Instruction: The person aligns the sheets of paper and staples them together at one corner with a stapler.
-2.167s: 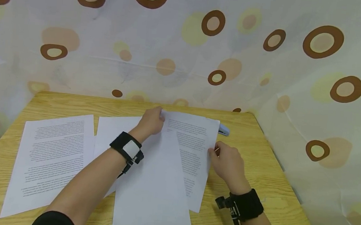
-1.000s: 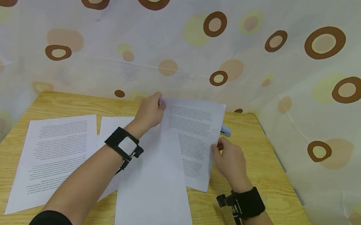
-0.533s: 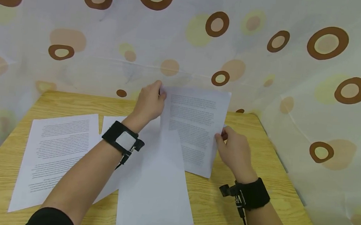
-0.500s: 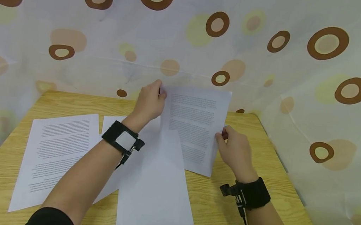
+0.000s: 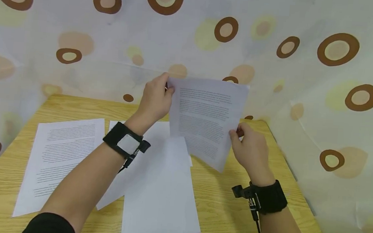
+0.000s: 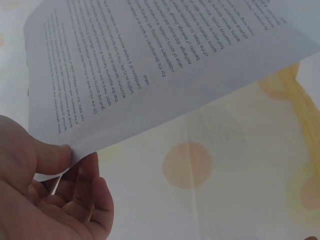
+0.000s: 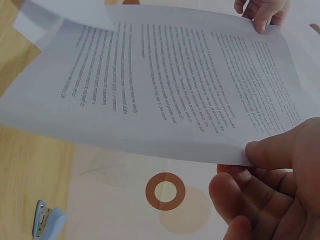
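A printed sheet of paper (image 5: pixel 206 114) is raised at a tilt off the table. My left hand (image 5: pixel 156 97) pinches its top left corner between thumb and fingers, which the left wrist view shows close up. On the sheet's right edge, the thumb and fingers of my right hand (image 5: pixel 251 149) pinch the paper. The lower left part of the raised sheet is hidden behind a blank white sheet (image 5: pixel 163 202) that lies in front. Rows of text on the held page (image 7: pixel 170 80) face the right wrist camera.
Another printed sheet (image 5: pixel 66 154) lies at the left of the wooden table (image 5: pixel 224 222). A further white sheet (image 5: pixel 111 194) lies partly under my left forearm. A light blue stapler (image 7: pixel 50 220) shows in the right wrist view. A patterned curtain (image 5: pixel 106 44) stands behind the table.
Both hands have lifted the printed sheet higher off the table. Its lower edge has come up from beside the blank sheet, and my right hand has moved slightly up and right.
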`<state>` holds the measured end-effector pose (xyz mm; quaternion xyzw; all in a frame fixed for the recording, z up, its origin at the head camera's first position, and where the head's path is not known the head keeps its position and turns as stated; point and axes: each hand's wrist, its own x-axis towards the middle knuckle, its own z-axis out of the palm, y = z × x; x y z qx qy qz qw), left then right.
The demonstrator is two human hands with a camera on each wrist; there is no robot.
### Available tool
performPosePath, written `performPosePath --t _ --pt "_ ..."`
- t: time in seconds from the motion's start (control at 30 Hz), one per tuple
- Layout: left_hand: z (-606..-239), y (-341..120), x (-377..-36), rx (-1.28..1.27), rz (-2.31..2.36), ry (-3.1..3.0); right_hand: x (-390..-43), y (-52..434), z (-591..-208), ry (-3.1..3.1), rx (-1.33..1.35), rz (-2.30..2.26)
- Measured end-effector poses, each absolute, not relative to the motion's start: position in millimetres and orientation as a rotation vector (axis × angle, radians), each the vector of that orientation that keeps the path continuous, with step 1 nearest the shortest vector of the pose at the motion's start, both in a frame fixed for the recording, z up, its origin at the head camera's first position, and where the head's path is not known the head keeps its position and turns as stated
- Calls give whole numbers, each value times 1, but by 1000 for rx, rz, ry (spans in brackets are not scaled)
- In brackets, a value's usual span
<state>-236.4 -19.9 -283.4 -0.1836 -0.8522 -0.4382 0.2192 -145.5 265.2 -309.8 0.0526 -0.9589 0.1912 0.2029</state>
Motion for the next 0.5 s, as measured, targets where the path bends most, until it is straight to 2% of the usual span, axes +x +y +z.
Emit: performPosePath --t 0.5 --pt "-266 -34 -221 -561 -1029 -2329 -140 254 -299 -2673 213 579"
